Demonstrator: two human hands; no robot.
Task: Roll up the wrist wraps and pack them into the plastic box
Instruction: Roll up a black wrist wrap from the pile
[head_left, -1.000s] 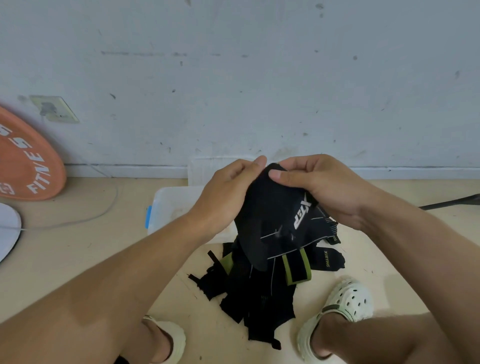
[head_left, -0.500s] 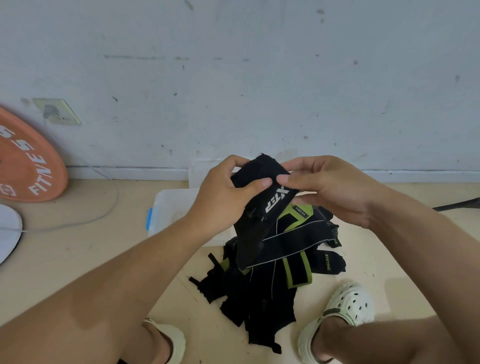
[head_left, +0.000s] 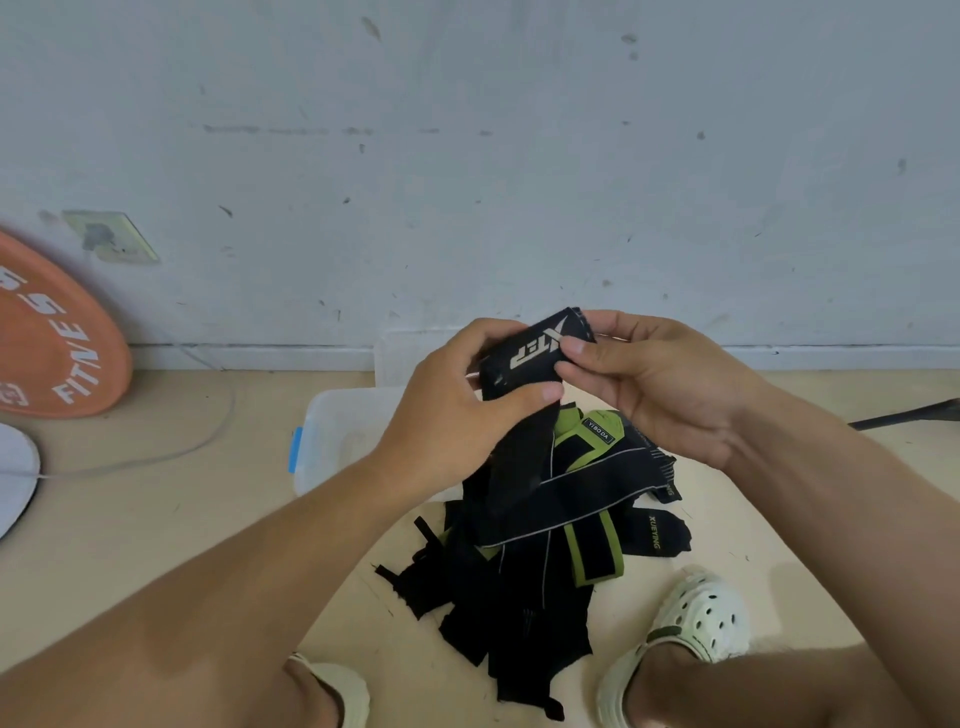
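Both hands hold a black wrist wrap (head_left: 530, 358) with a white logo, raised above the floor. My left hand (head_left: 457, 410) grips its rolled end from the left with thumb under it. My right hand (head_left: 660, 384) pinches the roll from the right. The wrap's loose tail (head_left: 519, 467) hangs down from the roll. Below lies a pile of black and green wrist wraps (head_left: 545, 561) on the floor. A clear plastic box (head_left: 337, 436) with a blue latch stands behind the pile, partly hidden by my left hand.
An orange weight plate (head_left: 52, 338) leans on the wall at far left, with a white disc (head_left: 15, 478) and a cable (head_left: 156, 452) near it. My feet in pale clogs (head_left: 696, 623) flank the pile. A dark rod (head_left: 909, 413) lies at right.
The spread-out wrap has been rolled tighter at its top end. The logo now faces up on the roll, and more of the green wraps below shows.
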